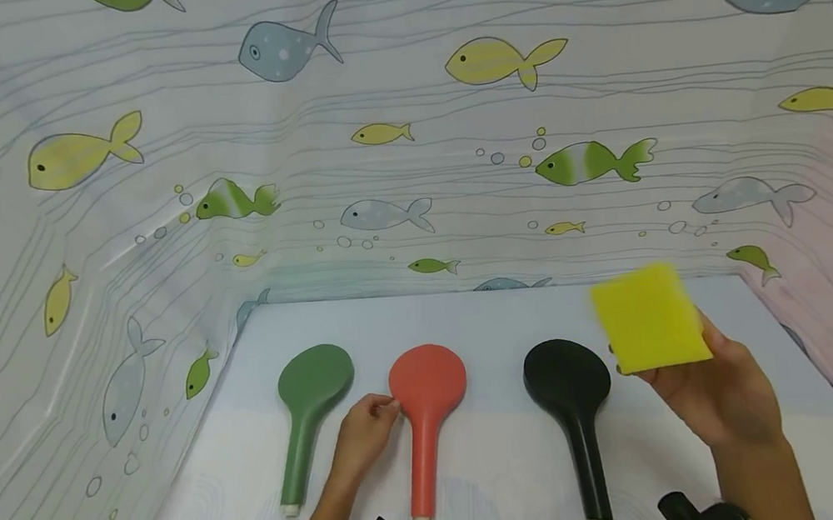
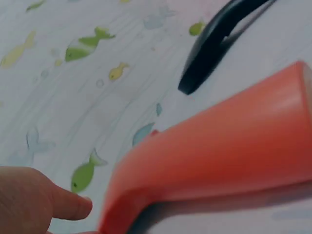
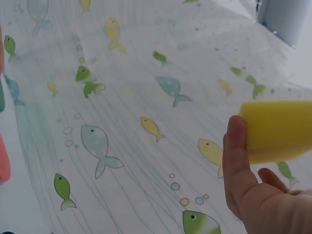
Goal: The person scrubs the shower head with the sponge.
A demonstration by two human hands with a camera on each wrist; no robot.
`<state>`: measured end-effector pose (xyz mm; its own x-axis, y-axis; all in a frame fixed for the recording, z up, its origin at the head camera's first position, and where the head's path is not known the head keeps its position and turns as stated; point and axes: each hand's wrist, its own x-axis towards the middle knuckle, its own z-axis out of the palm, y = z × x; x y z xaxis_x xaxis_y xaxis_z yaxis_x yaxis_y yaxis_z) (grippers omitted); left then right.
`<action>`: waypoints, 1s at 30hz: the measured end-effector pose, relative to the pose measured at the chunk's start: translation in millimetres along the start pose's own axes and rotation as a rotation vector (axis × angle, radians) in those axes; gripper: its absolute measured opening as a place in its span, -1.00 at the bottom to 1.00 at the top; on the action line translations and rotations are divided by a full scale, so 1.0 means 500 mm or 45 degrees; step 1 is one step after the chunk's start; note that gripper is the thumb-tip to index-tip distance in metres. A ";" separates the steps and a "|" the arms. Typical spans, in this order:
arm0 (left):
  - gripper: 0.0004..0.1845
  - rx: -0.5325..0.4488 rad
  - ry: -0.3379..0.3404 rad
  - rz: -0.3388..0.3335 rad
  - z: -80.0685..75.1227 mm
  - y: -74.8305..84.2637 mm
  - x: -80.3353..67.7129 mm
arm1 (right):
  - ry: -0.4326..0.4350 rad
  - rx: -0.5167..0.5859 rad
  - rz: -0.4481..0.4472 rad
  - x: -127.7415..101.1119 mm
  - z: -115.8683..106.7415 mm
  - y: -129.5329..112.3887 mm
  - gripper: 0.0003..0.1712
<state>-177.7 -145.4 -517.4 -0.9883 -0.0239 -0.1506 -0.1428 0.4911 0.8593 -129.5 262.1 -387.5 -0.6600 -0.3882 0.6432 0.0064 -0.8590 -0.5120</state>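
My right hand [image 1: 738, 396] holds up a square yellow sponge [image 1: 650, 319], gripped between fingers and thumb. In the right wrist view the fingers lie along one side of the sponge [image 3: 278, 129] and the thumb is lower down. A red handheld shower head [image 1: 426, 380] lies face down on the white table, its handle toward me. The fingertips of my left hand [image 1: 362, 437] touch its left rim. The left wrist view shows the thumb stretched out beside the red shower head [image 2: 214, 146], with the other fingers mostly out of frame.
A green shower head [image 1: 315, 378] lies left of my left hand, and a black one [image 1: 566, 375] lies between the red one and my right hand. Both handles point toward me. A fish-patterned sheet [image 1: 377, 163] rises behind the white table [image 1: 497, 470] and along its sides.
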 end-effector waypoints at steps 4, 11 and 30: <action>-0.79 0.214 0.083 0.270 0.014 0.051 -0.028 | 0.081 0.007 -0.021 -0.002 -0.006 -0.007 -0.39; -0.76 0.024 -0.302 0.387 0.100 0.137 -0.074 | 0.244 -0.060 -0.005 -0.009 -0.010 -0.008 -0.38; -0.59 -1.066 -0.828 -0.460 0.297 0.154 -0.086 | 0.401 -0.145 0.050 -0.011 -0.007 -0.002 -0.38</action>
<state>-138.5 22.6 -517.5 -0.7006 0.5336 -0.4738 -0.6485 -0.1992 0.7347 -128.7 266.2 -392.4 -0.8607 -0.2828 0.4234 -0.0358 -0.7959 -0.6044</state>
